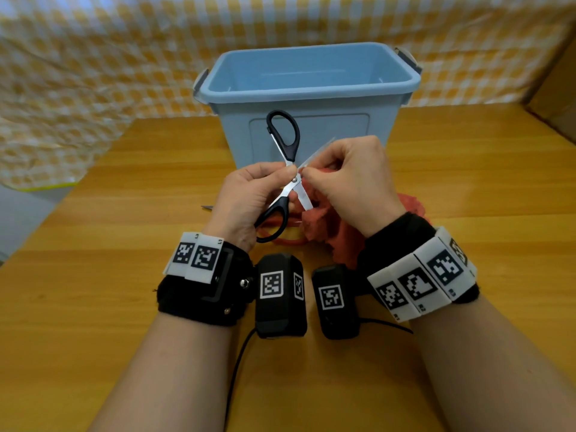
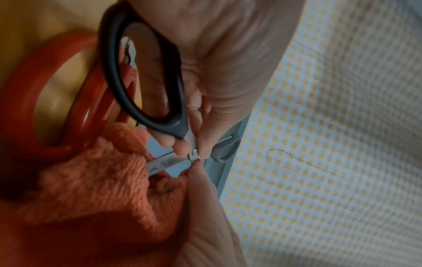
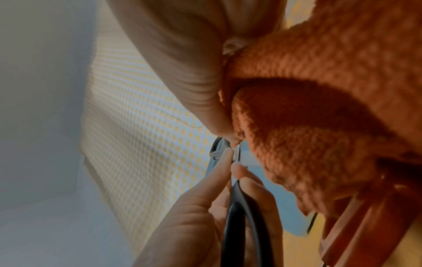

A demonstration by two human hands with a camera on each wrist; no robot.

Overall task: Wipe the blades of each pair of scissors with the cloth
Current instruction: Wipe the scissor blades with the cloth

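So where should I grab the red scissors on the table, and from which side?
Judging by their pose, take the red scissors by the handle loops, coming from above on the near side beside the left hand. The loops lie flat and exposed on the table, while the cloth covers the rest.

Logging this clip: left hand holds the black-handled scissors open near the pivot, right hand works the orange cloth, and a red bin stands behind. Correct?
One error: the bin is light blue, not red, as the head view shows. The left hand, black-handled scissors, right hand and orange cloth are as described.
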